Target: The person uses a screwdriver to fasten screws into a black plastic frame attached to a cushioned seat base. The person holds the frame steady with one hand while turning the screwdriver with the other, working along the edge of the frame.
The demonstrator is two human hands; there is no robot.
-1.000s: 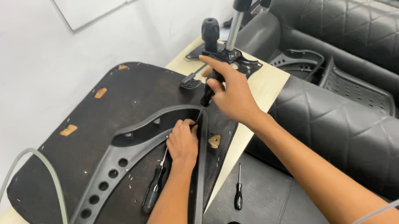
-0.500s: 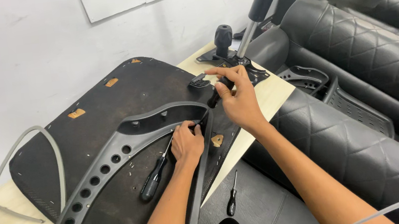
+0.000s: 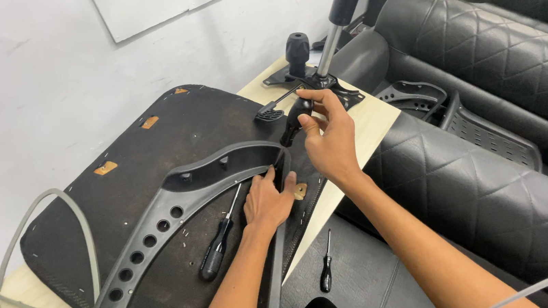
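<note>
An upturned black chair seat [image 3: 169, 135] lies on a light wooden table [image 3: 370, 119]. A dark grey perforated armrest bracket [image 3: 158, 222] rests across the seat. My left hand [image 3: 267, 201] presses on the bracket's inner bend, fingers curled over its edge. My right hand [image 3: 328, 137] pinches a black lever handle [image 3: 293, 125] at the seat's far edge. Just beyond it stands a black chair mechanism [image 3: 309, 74] with a knob and a metal rod. A black-handled screwdriver [image 3: 219, 243] lies on the seat beside my left hand.
A smaller screwdriver [image 3: 327, 273] lies on dark padding below the table edge. Black quilted chair backs [image 3: 496, 170] fill the right side. A grey bent tube [image 3: 55, 227] loops at the left. A white wall runs behind the table.
My right hand lifted off the seat edge and now grips the lever handle. My left hand slid slightly along the bracket. The view moved closer and to the left.
</note>
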